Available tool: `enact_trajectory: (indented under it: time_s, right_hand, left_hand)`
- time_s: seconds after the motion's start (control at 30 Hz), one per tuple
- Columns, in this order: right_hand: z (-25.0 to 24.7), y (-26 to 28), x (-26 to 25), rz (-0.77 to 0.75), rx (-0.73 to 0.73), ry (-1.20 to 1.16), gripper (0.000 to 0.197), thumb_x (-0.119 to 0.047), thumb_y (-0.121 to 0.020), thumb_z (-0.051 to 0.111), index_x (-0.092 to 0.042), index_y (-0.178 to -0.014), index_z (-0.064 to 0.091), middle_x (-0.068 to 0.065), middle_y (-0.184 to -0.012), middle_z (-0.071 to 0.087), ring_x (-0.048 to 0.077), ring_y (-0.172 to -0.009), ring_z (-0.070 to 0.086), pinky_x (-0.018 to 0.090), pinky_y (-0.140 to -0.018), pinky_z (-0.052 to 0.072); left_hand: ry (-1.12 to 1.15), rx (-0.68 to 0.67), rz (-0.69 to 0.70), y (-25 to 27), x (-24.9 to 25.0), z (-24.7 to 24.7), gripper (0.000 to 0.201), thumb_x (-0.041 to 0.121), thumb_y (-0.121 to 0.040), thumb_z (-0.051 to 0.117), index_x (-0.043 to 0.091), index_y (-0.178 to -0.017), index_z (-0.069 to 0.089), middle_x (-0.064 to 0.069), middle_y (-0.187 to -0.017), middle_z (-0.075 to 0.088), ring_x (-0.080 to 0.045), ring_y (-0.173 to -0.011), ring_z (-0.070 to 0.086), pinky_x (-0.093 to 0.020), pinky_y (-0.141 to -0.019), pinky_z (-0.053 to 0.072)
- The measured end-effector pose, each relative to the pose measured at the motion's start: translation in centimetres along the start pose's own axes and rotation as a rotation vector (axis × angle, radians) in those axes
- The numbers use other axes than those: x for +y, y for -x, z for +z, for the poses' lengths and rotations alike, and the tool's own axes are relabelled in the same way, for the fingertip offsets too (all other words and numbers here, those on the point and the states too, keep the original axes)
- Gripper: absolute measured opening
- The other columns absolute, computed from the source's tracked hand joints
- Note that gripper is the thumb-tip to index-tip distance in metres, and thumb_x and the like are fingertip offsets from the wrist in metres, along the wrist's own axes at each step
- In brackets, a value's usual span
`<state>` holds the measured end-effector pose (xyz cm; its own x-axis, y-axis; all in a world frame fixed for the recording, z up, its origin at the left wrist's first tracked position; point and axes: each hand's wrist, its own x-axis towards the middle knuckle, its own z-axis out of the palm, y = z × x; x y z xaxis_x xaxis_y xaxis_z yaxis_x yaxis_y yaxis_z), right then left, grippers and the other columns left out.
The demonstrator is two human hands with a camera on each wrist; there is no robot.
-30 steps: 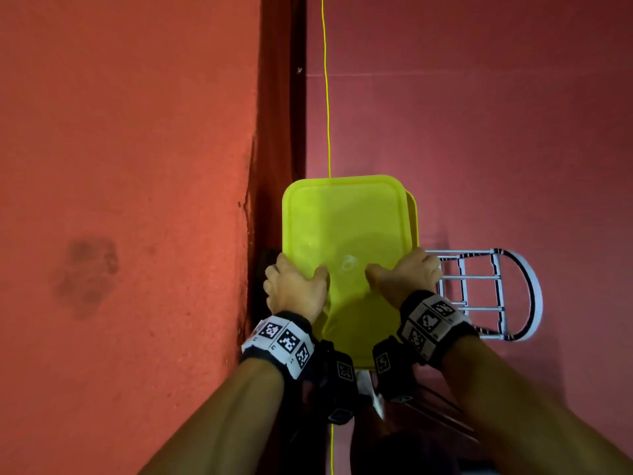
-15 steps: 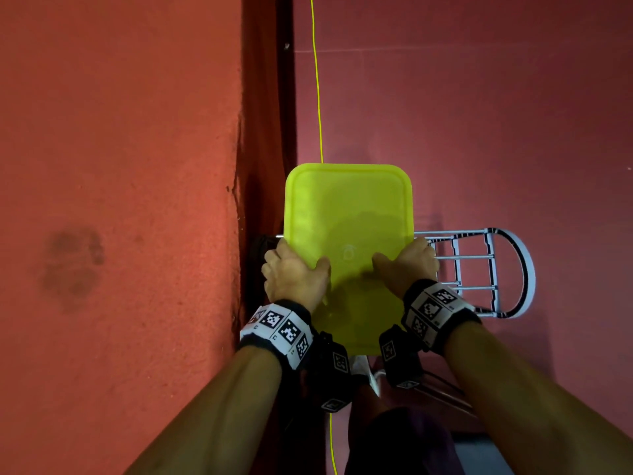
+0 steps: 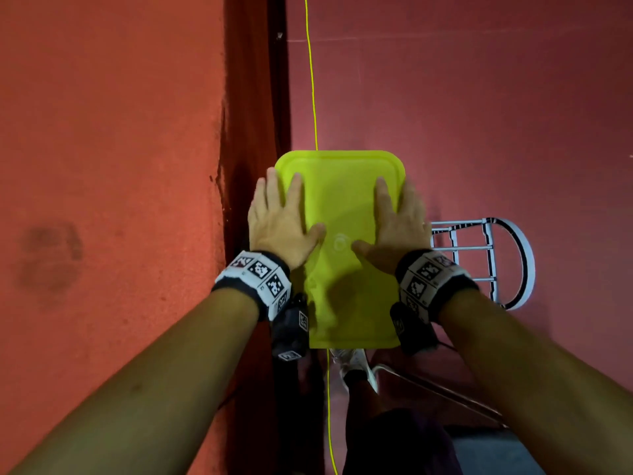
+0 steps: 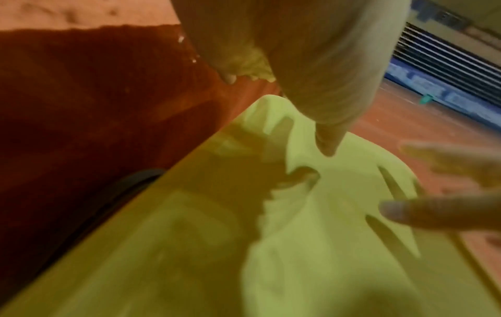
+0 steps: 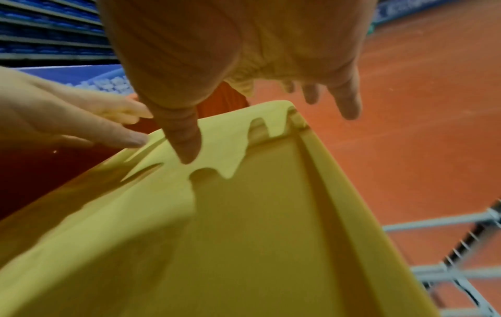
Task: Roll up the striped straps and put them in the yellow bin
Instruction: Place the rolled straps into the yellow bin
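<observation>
Both hands lie flat, fingers straight and spread, grasping nothing. From the head view the left hand (image 3: 279,222) covers the left edge of the yellow lid (image 3: 342,200), its outer fingers reaching past the rim, while the right hand (image 3: 399,222) mirrors it on the right edge; the thumbs point inward toward a small round mark near the lid's middle. The wrist views show the palms raised a little above the plastic, with the thumbs nearest the surface; whether the palms press down or only hover I cannot tell.

Under the lid should sit the yellow bin, but its body is hidden in every view, so only the lid shows where it stands: on the floor beside the dark gap along the orange wall (image 3: 102,166) on the left. No striped straps can be seen anywhere; I judge they are already inside, though nothing confirms it.

Right of the bin lies a grey wire rack (image 3: 479,248) on the red floor (image 3: 479,97). A thin yellow cord (image 3: 311,80) runs from far to near, passing under the bin. A shoe (image 3: 356,365) shows just near of the lid.

My reading is that this is the closing step. Next, even downward pressure along both long edges and corners would seat the lid; pressing one side alone could tip it.
</observation>
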<state>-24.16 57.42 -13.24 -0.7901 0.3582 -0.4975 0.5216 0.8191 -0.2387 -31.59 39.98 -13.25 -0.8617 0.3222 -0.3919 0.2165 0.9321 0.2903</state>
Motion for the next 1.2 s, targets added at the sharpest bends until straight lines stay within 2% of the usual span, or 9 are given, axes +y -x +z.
enact_trajectory:
  time_s: [0.13, 0.37, 0.5, 0.63, 0.73, 0.83, 1.0, 1.1, 1.2]
  right_hand:
    - [0.8, -0.9, -0.2, -0.158, -0.137, 0.221, 0.120, -0.074, -0.069, 0.064, -0.033, -0.152, -0.013, 0.007, -0.157, -0.031, 0.035, -0.145, -0.022, 0.063, -0.115, 0.012]
    - [1.8, -0.5, 0.7, -0.191, -0.156, 0.227, 0.121, -0.075, -0.069, 0.063, -0.031, -0.152, -0.013, 0.009, -0.156, -0.033, 0.035, -0.144, -0.025, 0.059, -0.117, 0.010]
    - [2.2, 0.6, 1.0, -0.249, -0.003, 0.219, 0.117, -0.078, -0.067, 0.059, -0.024, -0.155, 0.004, 0.018, -0.160, -0.012, 0.039, -0.148, -0.008, 0.062, -0.115, 0.009]
    - [5.0, 3.5, 1.8, -0.445, 0.161, 0.149, 0.101, -0.079, -0.067, 0.049, -0.014, -0.143, 0.041, 0.025, -0.152, 0.031, 0.046, -0.140, 0.029, 0.065, -0.106, 0.031]
    - [6.5, 5.0, 2.2, -0.462, 0.166, 0.124, 0.090, -0.074, -0.076, 0.038, -0.011, -0.138, 0.051, 0.026, -0.148, 0.038, 0.046, -0.136, 0.037, 0.063, -0.102, 0.038]
    - [6.4, 4.7, 2.1, -0.431, 0.087, 0.128, 0.099, -0.084, -0.076, 0.026, -0.011, -0.137, 0.053, 0.025, -0.148, 0.039, 0.046, -0.135, 0.038, 0.062, -0.102, 0.038]
    - [4.7, 3.9, 1.1, -0.370, 0.008, 0.261, 0.116, -0.081, -0.053, 0.066, -0.019, -0.147, 0.037, 0.027, -0.153, 0.028, 0.046, -0.139, 0.030, 0.060, -0.107, 0.034]
    - [4.7, 3.9, 1.7, -0.405, -0.041, 0.331, 0.116, -0.073, -0.062, 0.068, -0.025, -0.154, 0.016, 0.022, -0.160, 0.006, 0.042, -0.146, 0.011, 0.057, -0.114, 0.021]
    - [4.8, 4.0, 1.7, -0.389, -0.053, 0.330, 0.119, -0.070, -0.057, 0.076, -0.024, -0.153, 0.022, 0.023, -0.159, 0.010, 0.044, -0.145, 0.015, 0.059, -0.112, 0.024]
  left_hand:
    - [-0.214, -0.200, 0.109, -0.3, -0.7, 1.8, 0.106, 0.074, -0.082, 0.050, 0.027, -0.155, -0.011, -0.008, -0.161, -0.026, -0.029, -0.148, -0.023, -0.051, -0.121, 0.006]
    - [-0.257, -0.148, 0.098, 1.0, -0.6, 3.0, 0.098, 0.071, -0.089, 0.041, 0.022, -0.155, -0.014, -0.012, -0.161, -0.024, -0.030, -0.148, -0.022, -0.050, -0.122, 0.002]
    - [-0.206, -0.073, 0.120, 3.4, -0.2, 4.3, 0.101, 0.076, -0.087, 0.035, 0.017, -0.156, -0.008, -0.016, -0.162, -0.018, -0.031, -0.150, -0.015, -0.051, -0.122, 0.005]
    - [-0.261, -0.085, 0.197, 6.5, -0.1, 5.8, 0.108, 0.074, -0.080, 0.049, 0.018, -0.157, -0.002, -0.016, -0.162, -0.016, -0.033, -0.150, -0.015, -0.051, -0.122, 0.002]
    - [-0.225, -0.113, 0.169, 7.7, -0.6, 6.2, 0.106, 0.073, -0.079, 0.051, 0.019, -0.157, 0.004, -0.015, -0.164, -0.010, -0.034, -0.151, -0.011, -0.050, -0.121, 0.005]
    - [-0.229, -0.172, 0.126, 7.1, -0.2, 5.9, 0.107, 0.072, -0.080, 0.055, 0.023, -0.157, -0.002, -0.013, -0.163, -0.018, -0.032, -0.150, -0.017, -0.047, -0.123, 0.001]
    - [-0.228, -0.190, 0.109, 6.6, 0.4, 4.5, 0.119, 0.076, -0.072, 0.063, 0.027, -0.155, -0.008, -0.010, -0.161, -0.023, -0.030, -0.149, -0.019, -0.047, -0.123, 0.004]
    - [-0.289, -0.263, 0.128, 7.0, -0.4, 4.4, 0.123, 0.075, -0.072, 0.064, 0.028, -0.154, -0.015, -0.009, -0.159, -0.030, -0.030, -0.148, -0.024, -0.047, -0.123, 0.002]
    - [-0.268, -0.308, 0.120, 6.8, -0.5, 4.3, 0.124, 0.072, -0.072, 0.066, 0.030, -0.153, -0.018, -0.008, -0.157, -0.034, -0.028, -0.147, -0.028, -0.046, -0.123, -0.002]
